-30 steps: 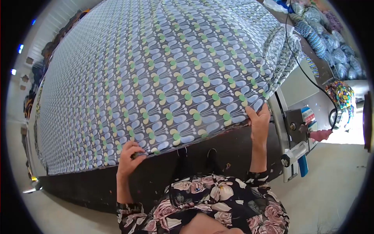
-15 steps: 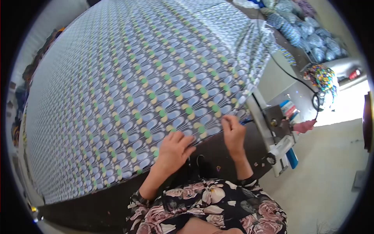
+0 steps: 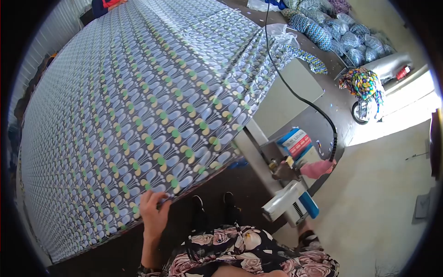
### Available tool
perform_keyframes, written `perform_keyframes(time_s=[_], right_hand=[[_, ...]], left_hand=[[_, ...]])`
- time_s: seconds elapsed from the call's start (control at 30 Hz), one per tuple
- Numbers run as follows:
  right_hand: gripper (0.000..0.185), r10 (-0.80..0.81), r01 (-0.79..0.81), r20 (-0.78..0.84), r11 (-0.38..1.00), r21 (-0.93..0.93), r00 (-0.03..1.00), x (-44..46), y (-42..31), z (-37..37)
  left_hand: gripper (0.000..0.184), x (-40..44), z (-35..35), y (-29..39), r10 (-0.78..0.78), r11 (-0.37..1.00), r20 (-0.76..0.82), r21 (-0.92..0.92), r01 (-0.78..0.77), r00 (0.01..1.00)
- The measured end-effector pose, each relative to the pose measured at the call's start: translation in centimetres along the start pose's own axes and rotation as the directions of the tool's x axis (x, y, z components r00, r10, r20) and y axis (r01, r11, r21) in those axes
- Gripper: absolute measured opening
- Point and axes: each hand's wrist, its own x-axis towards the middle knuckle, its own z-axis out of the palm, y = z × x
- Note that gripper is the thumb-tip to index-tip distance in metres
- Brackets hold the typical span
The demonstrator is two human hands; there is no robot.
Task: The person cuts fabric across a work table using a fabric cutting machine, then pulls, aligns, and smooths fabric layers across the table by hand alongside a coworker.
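"Reaching forward, left hand [image 3: 154, 217]: fingers bent at the near edge of grey, blue-and-green printed cloth [image 3: 124, 134]; pinch uncertain."

"Right hand [image 3: 304, 225]?"

"Low, largely hidden by the white-and-blue metal device [image 3: 282, 203]; closure: cannot tell."

"Cloth?"

"Before the person, seemingly mostly spread; far right, folds unsmoothed."

Two hands of the wearer are showing: one left hand [image 3: 154, 213] and one right hand [image 3: 303, 225], the latter mostly hidden. One patterned cloth [image 3: 138, 115] is covering one counter [image 3: 259, 159]. One machine [image 3: 287, 199], one black cable [image 3: 318, 109], one pink wrapping [image 3: 317, 169] and one red-and-blue box [image 3: 295, 141] are presenting. Two shoes [image 3: 198, 201] are showing. One wheel [image 3: 359, 113], one multicoloured bundle [image 3: 362, 83] and one red object [image 3: 403, 72] are lying in view. Stuffed bags [image 3: 318, 37] are numbering more than ten, overlap preventing an exact count. One other person [image 3: 100, 7] is appearing, partly cropped
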Motion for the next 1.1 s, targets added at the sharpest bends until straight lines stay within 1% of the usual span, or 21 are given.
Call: perform_keyframes(time_s=[0.03,0.07,0.1,0.17,0.2,0.23,0.3,0.37,0.4,0.47,0.53,0.63,0.67,0.7,0.73,0.8,0.9,0.97,1.0,1.07,1.1], right_hand=[[0.028,-0.044,0.042,-0.049,0.998,-0.037,0.998,3.0,-2.9,0.5],[0.022,-0.087,0.080,-0.098,0.994,-0.077,0.991,6.0,-5.8,1.1],[0.022,-0.085,0.078,-0.093,0.994,-0.076,0.992,9.4,-7.5,2.0],[0.017,0.036,-0.005,0.090,0.947,-0.321,0.995,15.6,-10.5,3.0],[0.015,0.116,-0.028,0.173,0.897,-0.441,0.978,18.4,-11.5,4.0],[0.015,0.130,-0.033,0.191,0.897,-0.441,0.973,21.1,-12.0,6.4],[0.021,0.354,-0.278,0.324,0.925,-0.257,0.877,25.1,-11.2,12.6],[0.020,0.369,-0.299,0.350,0.924,-0.238,0.861,27.8,-9.7,17.5],[0.019,0.375,-0.318,0.343,0.924,-0.212,0.861,28.8,-9.0,19.8],[0.012,0.382,-0.307,0.424,0.922,-0.236,0.821,33.1,-7.4,20.8],[0.015,0.138,-0.149,0.587,0.988,-0.030,0.798,34.8,-7.0,22.0],[0.021,0.032,0.002,0.544,0.998,-0.061,0.839,25.3,-14.5,25.3],[0.025,-0.001,0.043,0.523,0.997,-0.068,0.852,22.9,-16.2,24.7],[0.028,-0.033,0.083,0.502,0.994,-0.076,0.864,21.1,-17.2,23.4],[0.029,-0.043,0.099,0.536,0.992,-0.075,0.843,20.1,-17.8,21.6],[0.030,-0.044,0.106,0.573,0.992,-0.075,0.818,19.5,-18.0,18.6],[0.025,-0.109,0.093,0.585,0.994,0.058,0.804,20.6,-16.9,16.1],[0.016,0.021,0.028,0.318,0.989,-0.148,0.948,23.1,-14.4,13.9],[0.009,0.104,-0.080,0.247,0.992,-0.102,0.964,25.0,-12.8,12.6],[0.009,0.181,-0.129,0.313,0.975,-0.178,0.933,24.0,-12.9,14.0],[0.008,0.171,-0.140,0.317,0.983,-0.118,0.933,24.1,-12.2,14.0]], left_hand=[[0.016,-0.3,0.2,0.0,-0.104,0.990,0.018,-0.094,0.105,0.994],[0.016,-0.3,0.3,-0.4,-0.085,0.989,0.010,-0.120,0.085,0.996],[0.016,-0.1,0.3,-0.1,-0.128,0.982,0.025,-0.135,0.130,0.992],[0.016,0.1,-0.1,0.7,-0.201,0.960,0.056,-0.186,0.208,0.978],[0.017,0.1,0.0,0.4,-0.195,0.956,0.061,-0.210,0.203,0.979],[0.017,0.1,-0.1,0.3,-0.196,0.957,0.075,-0.203,0.208,0.978],[0.018,0.1,-0.2,0.3,-0.212,0.959,0.060,-0.181,0.219,0.976],[0.018,0.0,-0.3,0.1,-0.265,0.928,0.109,-0.241,0.284,0.958],[0.018,0.0,-0.4,0.0,-0.281,0.930,0.064,-0.230,0.288,0.958],[0.018,0.0,-0.5,0.0,-0.282,0.899,0.125,-0.312,0.307,0.951],[0.017,0.1,-0.8,0.8,-0.297,0.893,0.113,-0.320,0.317,0.948],[0.017,0.0,-1.0,0.5,-0.305,0.859,0.153,-0.382,0.341,0.940],[0.017,-0.1,-1.0,0.3,-0.311,0.857,0.142,-0.385,0.342,0.940],[0.017,-0.1,-1.1,0.1,-0.329,0.813,0.153,-0.456,0.362,0.932],[0.017,-0.3,-1.1,-0.1,-0.346,0.763,0.167,-0.523,0.380,0.923],[0.017,-0.3,-1.3,0.0,-0.348,0.755,0.170,-0.532,0.383,0.922],[0.016,-0.1,-1.3,0.1,-0.349,0.744,0.185,-0.542,0.391,0.919],[0.016,-0.1,-1.3,0.2,-0.348,0.754,0.199,-0.522,0.399,0.916],[0.016,0.0,-1.3,0.3,-0.361,0.744,0.229,-0.514,0.427,0.904],[0.017,0.1,-1.0,0.4,-0.357,0.790,0.184,-0.463,0.401,0.916],[0.018,-0.1,-0.9,-0.1,-0.354,0.801,0.183,-0.447,0.398,0.917]])
